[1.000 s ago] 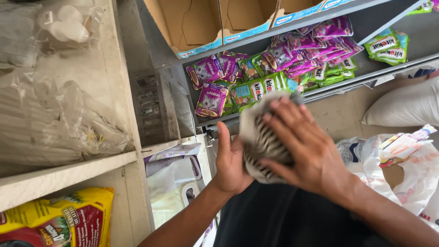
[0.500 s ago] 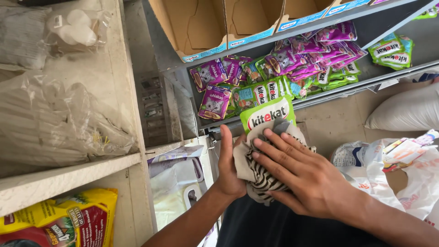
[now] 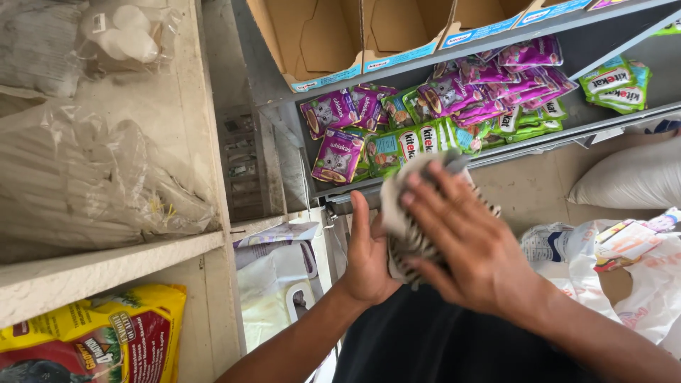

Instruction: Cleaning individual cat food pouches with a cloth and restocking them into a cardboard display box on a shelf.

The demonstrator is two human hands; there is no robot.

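Observation:
My left hand (image 3: 369, 259) props up a bundle from behind, thumb pointing up. The bundle is a black-and-white striped cloth (image 3: 406, 245) wrapped around a pouch, which the cloth and my fingers almost hide. Only a blurred grey tip (image 3: 454, 162) shows at the top. My right hand (image 3: 479, 248) lies across the front of the cloth with fingers spread, pressing it against the bundle. Both hands are held in front of my dark shirt, just below a metal shelf (image 3: 567, 128) with purple pouches (image 3: 340, 152) and green pouches (image 3: 408, 145).
Open cardboard boxes (image 3: 319, 42) stand on the upper shelf. A white sack (image 3: 628, 181) and crumpled plastic bags (image 3: 603, 255) lie on the floor at right. At left, a pale shelf unit (image 3: 198, 142) holds plastic-wrapped goods (image 3: 85, 184), with a yellow-red bag (image 3: 92, 344) below.
Half a second ago a green pouch stuck out above the cloth. Now my right hand has slid up over it with the cloth, and the pouch is covered.

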